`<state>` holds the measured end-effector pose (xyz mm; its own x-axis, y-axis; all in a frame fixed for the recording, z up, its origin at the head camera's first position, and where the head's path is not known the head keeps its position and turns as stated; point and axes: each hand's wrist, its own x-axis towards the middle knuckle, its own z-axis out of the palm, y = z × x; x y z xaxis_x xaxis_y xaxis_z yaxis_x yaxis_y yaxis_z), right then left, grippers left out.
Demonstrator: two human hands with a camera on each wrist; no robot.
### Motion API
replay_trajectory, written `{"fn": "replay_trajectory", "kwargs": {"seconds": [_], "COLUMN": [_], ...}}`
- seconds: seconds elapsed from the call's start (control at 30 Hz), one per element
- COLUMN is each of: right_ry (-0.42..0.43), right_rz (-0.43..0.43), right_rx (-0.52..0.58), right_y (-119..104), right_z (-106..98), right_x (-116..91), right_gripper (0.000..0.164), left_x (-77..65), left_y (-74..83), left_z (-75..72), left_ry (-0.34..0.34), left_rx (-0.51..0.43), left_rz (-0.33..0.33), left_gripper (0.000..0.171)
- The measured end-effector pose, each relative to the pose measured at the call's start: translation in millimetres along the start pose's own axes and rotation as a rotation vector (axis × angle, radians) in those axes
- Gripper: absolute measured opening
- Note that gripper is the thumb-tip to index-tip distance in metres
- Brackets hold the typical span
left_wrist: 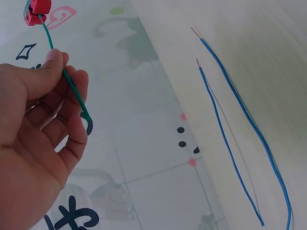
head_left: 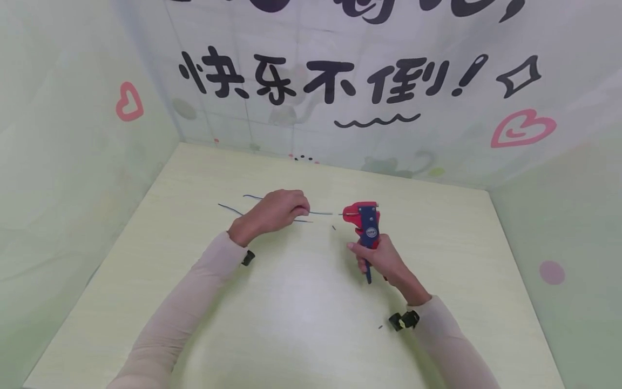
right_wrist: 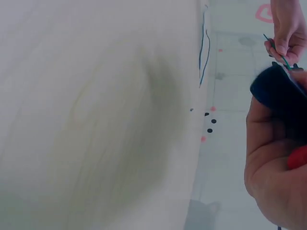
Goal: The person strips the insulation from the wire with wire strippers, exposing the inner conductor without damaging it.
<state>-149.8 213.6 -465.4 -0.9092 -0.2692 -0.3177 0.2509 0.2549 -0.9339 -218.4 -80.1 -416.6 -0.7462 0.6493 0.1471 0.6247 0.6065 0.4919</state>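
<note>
My left hand (head_left: 278,212) pinches a thin green wire (left_wrist: 73,88) between thumb and fingertips, above the table. The wire's far end runs to the mouth of a red and dark blue wire stripper (head_left: 367,222), with a short pale stretch showing just before the jaws. My right hand (head_left: 385,256) grips the stripper by its handles, holding it upright with its head toward the left hand. Beneath the left hand lie two blue wires, a longer one (left_wrist: 254,123) and a shorter one (left_wrist: 223,139), each with a bare copper tip.
One small dark scrap (head_left: 333,227) lies on the pale table (head_left: 291,324) between the hands, another (head_left: 380,327) beside the right wrist. Printed cloth walls (head_left: 291,135) enclose the table at the back and both sides. Both wrists carry black cameras (head_left: 404,321).
</note>
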Motion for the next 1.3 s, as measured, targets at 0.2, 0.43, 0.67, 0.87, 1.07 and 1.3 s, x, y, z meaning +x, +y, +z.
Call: {"fn": "replay_trajectory", "kwargs": {"seconds": [0.2, 0.43, 0.67, 0.87, 1.07, 1.3], "right_ry": [0.046, 0.078, 0.071, 0.062, 0.066, 0.046], "right_rz": [0.024, 0.008, -0.001, 0.007, 0.011, -0.010], "right_rx": [0.041, 0.061, 0.047, 0.028, -0.014, -0.071], "right_y": [-1, 0, -1, 3, 6, 9], "right_z": [0, -8, -12, -14, -18, -21], "right_x": [-1, -4, -6, -8, -11, -16], "right_gripper": [0.034, 0.032, 0.034, 0.036, 0.038, 0.034], "left_x": [-0.4, -4.9, -9.4, -12.3, -15.5, -16.4], "left_y": [-0.8, -2.2, -6.4, -9.0, -11.3, -16.0], "left_z": [2.3, -0.2, -1.2, -0.5, -3.9, -1.4], "left_ry": [-0.012, -0.020, -0.009, -0.019, -0.010, -0.034], "left_rx": [-0.020, -0.009, -0.029, -0.038, -0.035, -0.039], "left_rz": [-0.011, -0.009, -0.006, -0.023, -0.031, -0.052], "left_gripper": [0.014, 0.016, 0.015, 0.016, 0.014, 0.016]}}
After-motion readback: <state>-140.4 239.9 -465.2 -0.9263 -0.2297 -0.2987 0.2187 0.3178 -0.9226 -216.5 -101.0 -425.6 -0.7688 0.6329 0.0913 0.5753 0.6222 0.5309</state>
